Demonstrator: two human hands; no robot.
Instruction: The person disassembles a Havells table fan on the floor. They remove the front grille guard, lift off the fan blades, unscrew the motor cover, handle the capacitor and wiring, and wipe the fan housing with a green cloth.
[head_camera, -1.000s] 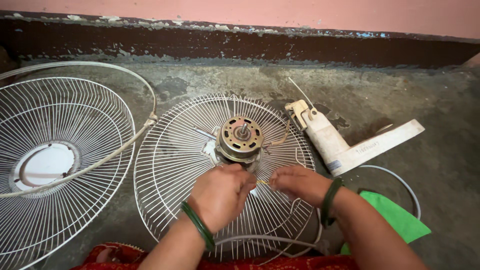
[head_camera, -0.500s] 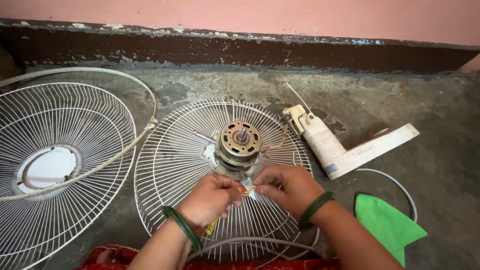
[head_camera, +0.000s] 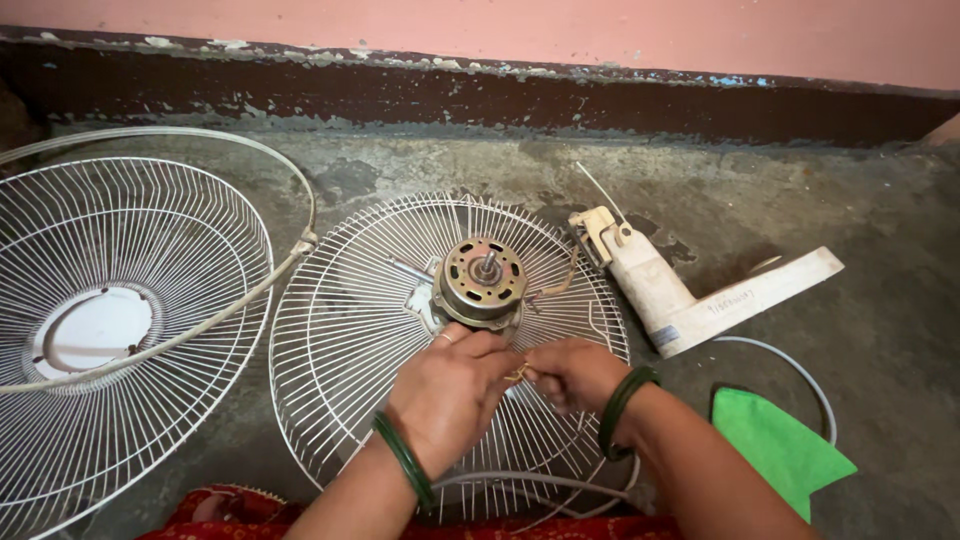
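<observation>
My left hand (head_camera: 450, 390) and right hand (head_camera: 570, 375) have closed together below the motor (head_camera: 483, 283), fingers pinching thin wires (head_camera: 517, 375), the grille (head_camera: 330, 340) steadying it.

Bare fan motor (head_camera: 483, 283) upright on white grille (head_camera: 340, 330).

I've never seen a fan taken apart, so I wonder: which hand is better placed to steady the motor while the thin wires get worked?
Probably the left hand: its fingers already rest against the motor on the fan grille. The right hand sits lower, pinching the thin wires.
</observation>
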